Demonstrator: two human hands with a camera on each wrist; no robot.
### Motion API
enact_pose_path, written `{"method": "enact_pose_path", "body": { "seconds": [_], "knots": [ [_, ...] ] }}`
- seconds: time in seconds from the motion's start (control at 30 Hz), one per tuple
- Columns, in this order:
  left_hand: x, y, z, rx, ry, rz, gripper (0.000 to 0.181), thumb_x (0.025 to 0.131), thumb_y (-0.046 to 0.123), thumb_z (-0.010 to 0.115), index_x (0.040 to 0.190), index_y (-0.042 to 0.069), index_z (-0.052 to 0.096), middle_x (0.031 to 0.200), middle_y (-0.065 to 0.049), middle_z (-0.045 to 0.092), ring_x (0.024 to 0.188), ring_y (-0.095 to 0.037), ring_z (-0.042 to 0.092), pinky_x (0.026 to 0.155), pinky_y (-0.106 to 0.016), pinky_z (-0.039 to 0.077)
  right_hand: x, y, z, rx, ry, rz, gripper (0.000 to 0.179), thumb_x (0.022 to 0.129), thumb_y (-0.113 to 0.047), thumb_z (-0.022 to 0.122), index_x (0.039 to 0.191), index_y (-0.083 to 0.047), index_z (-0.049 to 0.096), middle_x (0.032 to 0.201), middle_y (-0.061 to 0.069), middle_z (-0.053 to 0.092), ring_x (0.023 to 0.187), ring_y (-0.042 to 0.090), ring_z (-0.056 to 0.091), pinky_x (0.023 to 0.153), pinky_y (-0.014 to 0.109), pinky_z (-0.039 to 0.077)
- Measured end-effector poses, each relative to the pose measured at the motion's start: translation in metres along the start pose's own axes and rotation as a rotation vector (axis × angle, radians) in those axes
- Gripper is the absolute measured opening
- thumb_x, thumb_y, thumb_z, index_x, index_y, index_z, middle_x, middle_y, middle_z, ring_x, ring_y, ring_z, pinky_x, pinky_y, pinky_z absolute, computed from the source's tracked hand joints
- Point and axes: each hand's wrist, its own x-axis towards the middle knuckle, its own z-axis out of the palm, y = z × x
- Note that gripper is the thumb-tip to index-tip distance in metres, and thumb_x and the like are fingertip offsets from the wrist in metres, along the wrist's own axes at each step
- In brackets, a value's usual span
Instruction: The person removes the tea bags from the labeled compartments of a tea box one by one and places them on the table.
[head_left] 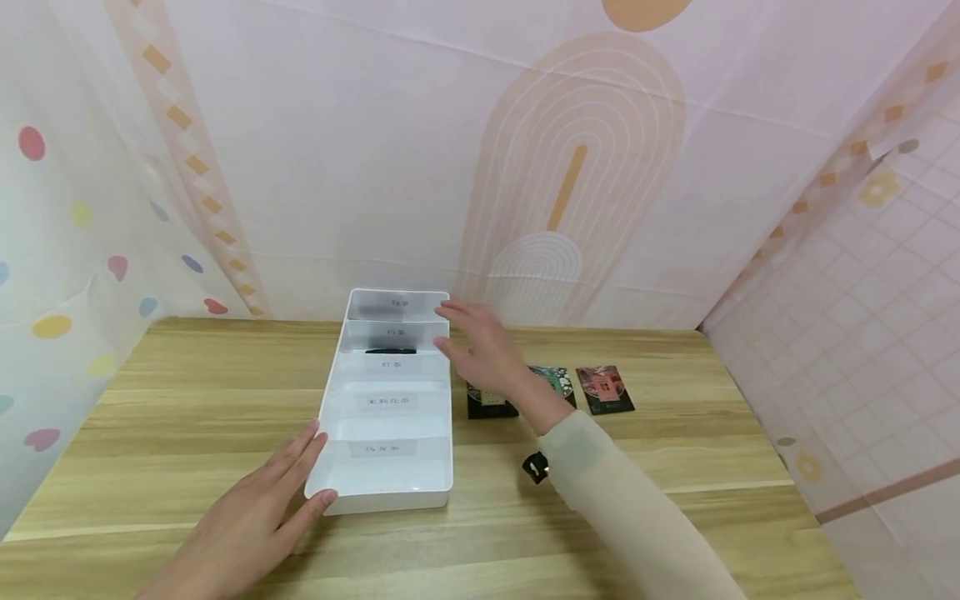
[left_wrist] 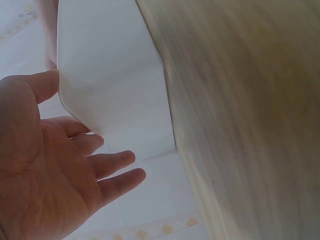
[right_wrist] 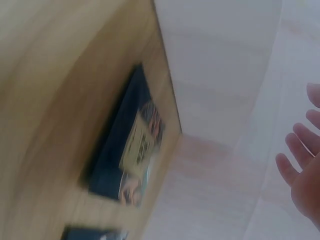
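Observation:
A long white divided box (head_left: 386, 502) stands on the table, its compartments bearing labels with Chinese characters. My left hand (head_left: 258, 508) rests against its near left corner, fingers fairly straight along the side and thumb at the front. Over the far right rim is my right hand (head_left: 487, 350), fingers extended and apart, nothing seen in them. A dark flat edge (head_left: 390, 351) shows in the second compartment from the back. Right of the box, a black packet with a yellowish label (right_wrist: 137, 150) lies flat, partly hidden by the right hand in the head view.
A green-patterned packet (head_left: 558, 379) and a red-patterned packet (head_left: 605, 389) lie farther right on the wooden table (head_left: 225, 392). Beside the right sleeve is a small black object (head_left: 536, 467), its kind unclear. A patterned cloth (head_left: 360, 167) hangs behind the table.

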Motion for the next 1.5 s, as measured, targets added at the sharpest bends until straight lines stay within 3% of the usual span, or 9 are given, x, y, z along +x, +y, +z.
{"method": "enact_pose_path", "body": {
  "seconds": [0.17, 0.23, 0.3, 0.4, 0.53, 0.73, 0.93, 1.2, 1.5],
  "knots": [
    [0.000, 0.000, 0.001, 0.001, 0.005, 0.000, 0.072, 0.101, 0.040, 0.070, 0.160, 0.008, 0.044, 0.167, -0.011, 0.038, 0.138, -0.039, 0.053, 0.101, -0.052, 0.048, 0.009, -0.006, 0.012, -0.025, -0.031, -0.014, 0.046, 0.108, -0.020, 0.062, 0.150, -0.003, 0.056, 0.155, 0.013, 0.052, 0.147, 0.032, 0.043, 0.122, 0.045, 0.035],
    [0.001, 0.000, 0.001, -0.001, 0.016, 0.008, 0.071, 0.101, 0.039, 0.071, 0.160, 0.008, 0.044, 0.166, -0.011, 0.039, 0.138, -0.039, 0.054, 0.114, -0.038, 0.041, 0.011, -0.008, 0.018, -0.040, -0.046, -0.023, 0.045, 0.108, -0.020, 0.063, 0.149, -0.004, 0.057, 0.154, 0.012, 0.054, 0.145, 0.031, 0.046, 0.121, 0.043, 0.037],
    [0.001, 0.000, 0.001, -0.001, 0.026, 0.011, 0.071, 0.101, 0.039, 0.071, 0.160, 0.008, 0.044, 0.166, -0.010, 0.039, 0.139, -0.039, 0.053, 0.121, -0.021, 0.027, 0.014, -0.010, 0.024, -0.054, -0.064, -0.038, 0.043, 0.108, -0.019, 0.063, 0.148, -0.004, 0.058, 0.153, 0.011, 0.055, 0.144, 0.030, 0.048, 0.120, 0.042, 0.039],
    [0.001, 0.000, 0.002, 0.002, 0.032, 0.014, 0.071, 0.101, 0.039, 0.071, 0.160, 0.009, 0.045, 0.166, -0.010, 0.039, 0.139, -0.039, 0.053, 0.120, -0.015, 0.023, 0.017, -0.013, 0.032, -0.073, -0.086, -0.045, 0.042, 0.108, -0.020, 0.062, 0.147, -0.006, 0.060, 0.152, 0.011, 0.057, 0.142, 0.027, 0.050, 0.119, 0.037, 0.039],
    [0.001, 0.000, 0.002, 0.015, 0.030, 0.010, 0.071, 0.101, 0.040, 0.071, 0.160, 0.009, 0.045, 0.166, -0.009, 0.040, 0.139, -0.038, 0.054, 0.109, -0.037, 0.044, 0.020, -0.017, 0.040, -0.075, -0.122, -0.007, 0.041, 0.109, -0.021, 0.061, 0.148, -0.009, 0.059, 0.151, 0.007, 0.058, 0.142, 0.022, 0.050, 0.118, 0.031, 0.040],
    [0.000, 0.002, 0.000, 0.010, 0.015, 0.002, 0.070, 0.101, 0.039, 0.071, 0.158, 0.007, 0.046, 0.165, -0.011, 0.041, 0.138, -0.039, 0.054, 0.104, -0.048, 0.048, 0.023, -0.023, 0.049, -0.031, -0.177, 0.055, 0.042, 0.110, -0.023, 0.058, 0.150, -0.010, 0.057, 0.153, 0.005, 0.056, 0.145, 0.020, 0.047, 0.120, 0.029, 0.037],
    [0.003, 0.002, -0.002, -0.042, -0.045, -0.032, 0.071, 0.103, 0.040, 0.068, 0.159, 0.004, 0.044, 0.165, -0.016, 0.040, 0.141, -0.044, 0.050, 0.103, -0.061, 0.048, 0.029, -0.023, 0.056, -0.004, -0.182, 0.045, 0.040, 0.110, -0.021, 0.058, 0.147, -0.006, 0.060, 0.152, 0.009, 0.056, 0.145, 0.023, 0.047, 0.120, 0.030, 0.036],
    [0.003, 0.003, 0.007, -0.039, -0.005, 0.013, 0.069, 0.101, 0.037, 0.071, 0.156, 0.003, 0.048, 0.162, -0.017, 0.044, 0.135, -0.041, 0.056, 0.098, -0.058, 0.053, 0.024, -0.017, 0.066, -0.100, -0.199, 0.055, 0.035, 0.109, -0.021, 0.060, 0.141, -0.007, 0.066, 0.140, 0.008, 0.066, 0.134, 0.022, 0.057, 0.112, 0.030, 0.046],
    [0.001, 0.002, 0.011, -0.023, 0.015, 0.016, 0.069, 0.101, 0.037, 0.072, 0.156, 0.004, 0.048, 0.162, -0.014, 0.044, 0.134, -0.037, 0.058, 0.097, -0.055, 0.053, 0.024, -0.014, 0.069, -0.163, -0.151, 0.011, 0.021, 0.108, -0.017, 0.061, 0.118, -0.010, 0.079, 0.112, 0.001, 0.074, 0.107, 0.016, 0.066, 0.093, 0.024, 0.053]
  ]
}}
